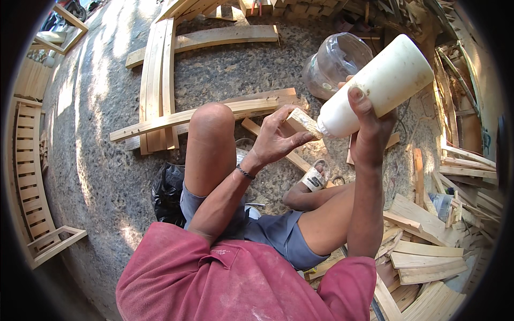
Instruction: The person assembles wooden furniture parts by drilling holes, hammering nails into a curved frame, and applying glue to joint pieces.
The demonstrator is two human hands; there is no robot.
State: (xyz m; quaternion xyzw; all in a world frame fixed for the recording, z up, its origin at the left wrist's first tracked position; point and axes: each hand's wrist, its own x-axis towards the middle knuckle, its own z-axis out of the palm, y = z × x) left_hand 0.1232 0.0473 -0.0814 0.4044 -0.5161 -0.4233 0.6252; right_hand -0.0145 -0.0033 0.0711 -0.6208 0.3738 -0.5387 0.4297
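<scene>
Wooden piece, pinched between the left hand's thumb and fingers above the ground, slants lengthwise from upper left to lower right. Next, a white bottle points its neck down-left at the wood, base up-right; whether they touch is unclear. The right hand's fingers wrap its body.

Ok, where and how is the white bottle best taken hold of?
Likely around the body of the white bottle, near its shoulder, from the lower right, where the right hand grips it. The plain cylinder suits a wrapped grip, and the tilt puts its narrow end down-left at the wooden block in the left hand.
</scene>
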